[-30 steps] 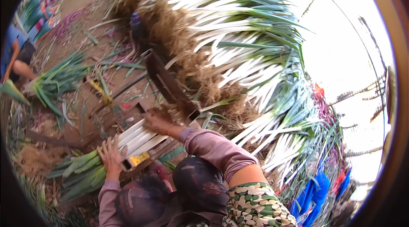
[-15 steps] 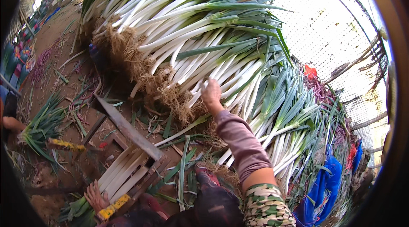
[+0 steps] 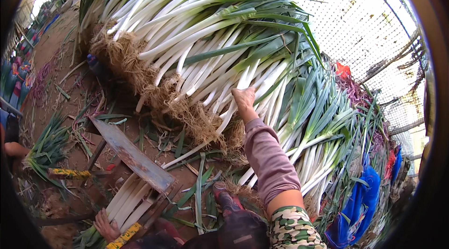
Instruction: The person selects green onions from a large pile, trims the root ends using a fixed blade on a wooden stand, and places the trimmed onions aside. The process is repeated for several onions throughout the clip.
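A large heap of leeks (image 3: 196, 38), white stalks with green tops and brown roots, fills the upper middle. My right hand (image 3: 244, 99) is closed around the white stalk of one leek (image 3: 229, 117) at the heap's near side, with its roots still among the others. At the lower left, several leek stalks (image 3: 122, 203) lie in a metal frame, their upper ends hidden under a flat metal plate (image 3: 133, 153). My left hand (image 3: 106, 226) lies across these stalks near their green ends, fingers curled over them.
Yellow tape wraps bars of the frame (image 3: 124, 236). Cut leaves (image 3: 200, 188) litter the dirt floor. A co-worker's hand (image 3: 16, 150) is at the left beside green leek tops (image 3: 49, 148). Blue cloth (image 3: 362, 202) lies at the right, a mesh wall (image 3: 355, 20) behind.
My right hand has moved slightly right and now grips a leek stalk, which is tilted up from the heap. My left hand remains on the framed leeks. The whole view has shifted slightly.
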